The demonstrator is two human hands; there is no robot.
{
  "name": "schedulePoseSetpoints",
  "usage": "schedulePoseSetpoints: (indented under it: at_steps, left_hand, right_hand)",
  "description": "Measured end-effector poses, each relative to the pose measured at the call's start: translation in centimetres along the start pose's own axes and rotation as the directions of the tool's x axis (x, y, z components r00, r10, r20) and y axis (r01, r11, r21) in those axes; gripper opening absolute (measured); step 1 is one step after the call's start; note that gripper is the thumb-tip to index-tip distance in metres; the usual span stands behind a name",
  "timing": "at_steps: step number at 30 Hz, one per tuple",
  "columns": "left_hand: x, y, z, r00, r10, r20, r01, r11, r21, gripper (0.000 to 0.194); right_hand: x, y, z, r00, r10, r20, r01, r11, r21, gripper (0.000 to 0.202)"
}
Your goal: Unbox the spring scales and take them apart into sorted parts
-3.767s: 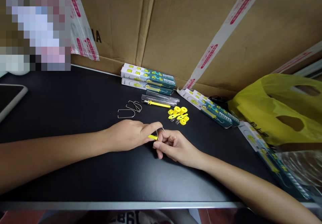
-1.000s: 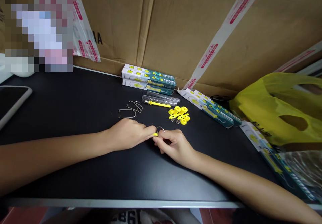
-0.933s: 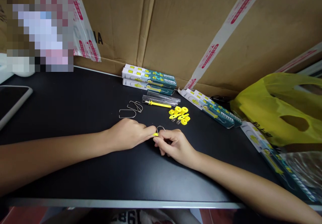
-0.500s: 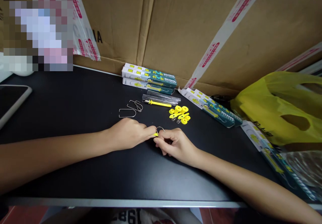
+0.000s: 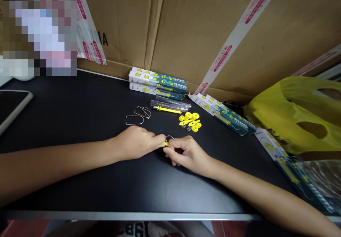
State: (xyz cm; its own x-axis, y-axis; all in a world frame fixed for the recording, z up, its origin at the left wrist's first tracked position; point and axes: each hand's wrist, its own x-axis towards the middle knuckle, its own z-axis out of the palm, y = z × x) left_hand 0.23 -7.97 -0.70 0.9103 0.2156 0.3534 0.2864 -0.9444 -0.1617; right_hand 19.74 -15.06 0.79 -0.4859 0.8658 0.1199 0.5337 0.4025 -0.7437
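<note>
- Pinching a small yellow piece (image 5: 165,144) between our left hand (image 5: 135,143) and right hand (image 5: 185,153), both clenched on it, we also grip its wire hook (image 5: 169,138) with the right fingers.
- Slipping is the risk: the piece is tiny and could spring away across the black table (image 5: 80,116).
- Beyond the piece lie yellow caps (image 5: 190,121); left of those, loose wire hooks (image 5: 138,115). Nothing stands between.
</note>
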Motion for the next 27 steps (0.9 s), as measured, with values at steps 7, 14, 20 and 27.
schedulePoseSetpoints:
  at_steps: [7, 14, 20, 27]
  left_hand:
    - [0.0, 0.3, -1.1, 0.995, -0.001, -0.102, 0.012, 0.993, 0.113, 0.01]
    - [0.4, 1.2, -2.1, 0.991, -0.099, 0.091, 0.101, 0.995, -0.02, 0.013]
    - [1.1, 0.1, -2.9, 0.969, -0.177, 0.17, 0.195, 0.976, -0.099, 0.024]
    - [1.2, -1.2, -4.3, 0.955, -0.258, -0.148, 0.251, 0.966, -0.063, 0.038]
  right_hand:
    - [-0.4, -1.5, -0.3, 0.993, -0.07, -0.094, 0.054, 0.985, -0.162, 0.036]
    - [-0.5, -1.1, -0.3, 0.991, 0.13, -0.031, -0.121, 0.971, 0.204, 0.035]
    - [-1.1, -2.0, -0.1, 0.996, 0.092, 0.004, -0.091, 0.975, 0.201, 0.034]
    - [-0.5, -1.4, -0.9, 0.997, 0.013, -0.073, -0.006, 0.995, 0.096, 0.034]
